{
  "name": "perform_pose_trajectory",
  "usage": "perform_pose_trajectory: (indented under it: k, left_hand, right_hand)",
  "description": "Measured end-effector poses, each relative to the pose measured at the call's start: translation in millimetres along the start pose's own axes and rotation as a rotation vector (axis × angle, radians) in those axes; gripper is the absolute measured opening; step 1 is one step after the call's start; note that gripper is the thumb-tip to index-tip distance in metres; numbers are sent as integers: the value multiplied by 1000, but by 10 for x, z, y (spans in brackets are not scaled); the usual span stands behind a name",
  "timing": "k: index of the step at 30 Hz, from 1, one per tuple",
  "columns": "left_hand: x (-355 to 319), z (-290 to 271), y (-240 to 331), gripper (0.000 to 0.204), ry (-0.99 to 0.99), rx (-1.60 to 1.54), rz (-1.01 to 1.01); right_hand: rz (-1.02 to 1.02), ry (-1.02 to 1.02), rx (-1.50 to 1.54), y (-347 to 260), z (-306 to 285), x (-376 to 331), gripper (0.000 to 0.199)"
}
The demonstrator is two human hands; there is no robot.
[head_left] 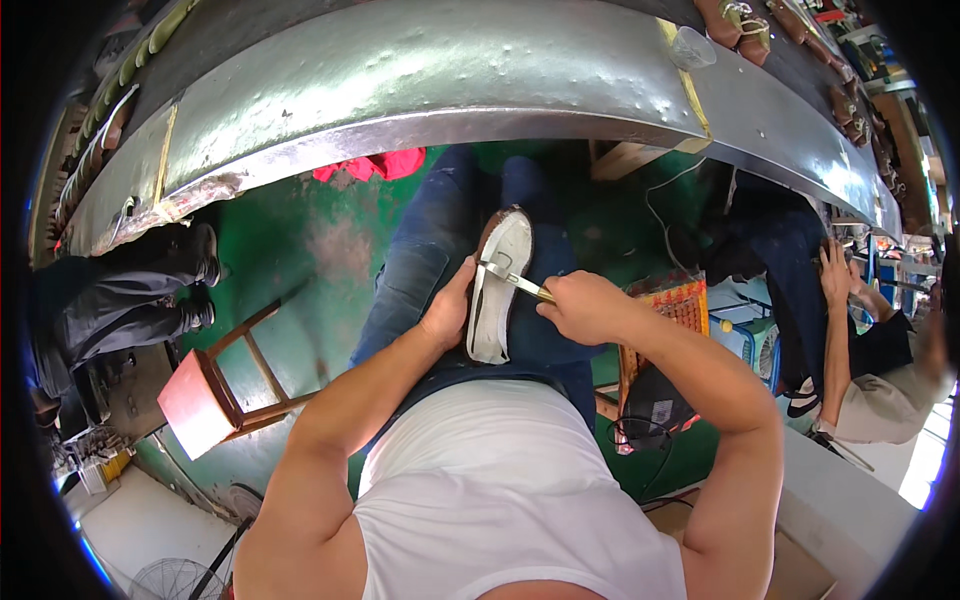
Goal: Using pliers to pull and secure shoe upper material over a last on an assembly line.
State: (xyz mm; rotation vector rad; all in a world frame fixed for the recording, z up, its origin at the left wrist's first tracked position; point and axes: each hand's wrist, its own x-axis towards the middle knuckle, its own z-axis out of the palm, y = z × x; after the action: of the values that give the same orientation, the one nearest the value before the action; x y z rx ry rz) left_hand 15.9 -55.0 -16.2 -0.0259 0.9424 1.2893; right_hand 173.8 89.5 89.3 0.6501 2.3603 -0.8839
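A shoe (489, 320) lies on my lap with its pale underside up and its toe pointing away from me. A brown edge shows around the toe. My left hand (450, 305) is closed on the shoe's left side, with the thumb along the edge. In my right hand (588, 308) is a slim tool with a flat, light metal shaft (527, 286) and a yellowish handle end. The tool's wider head rests on or just over the middle of the underside; its exact kind I cannot make out. The fingers wrap the handle and hide most of it.
Beyond my knees runs a metal-edged bench (430, 75) with brown shoes (738, 25) on top. A red stool (200, 400) stands left, and a woven-backed chair (680, 305) with a dark bag (655, 405) is right. Co-workers sit on both sides. Red cloth (375, 165) lies under the bench.
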Motion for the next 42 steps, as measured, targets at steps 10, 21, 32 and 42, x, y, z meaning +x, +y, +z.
perform_pose_trajectory:
  k: [10,21,32,42]
  left_hand:
    - [196,-23,35,60,-54,187,218]
    - [240,105,-40,54,68,225,221]
    - [320,205,216,45,204,403,47]
    - [242,161,462,49,83,700,-90]
  right_hand:
    - [171,95,751,84,644,7,27]
    - [212,14,1269,230,761,167,27]
    - [128,-261,1216,774,260,4,34]
    - [134,56,645,337,94,22,38]
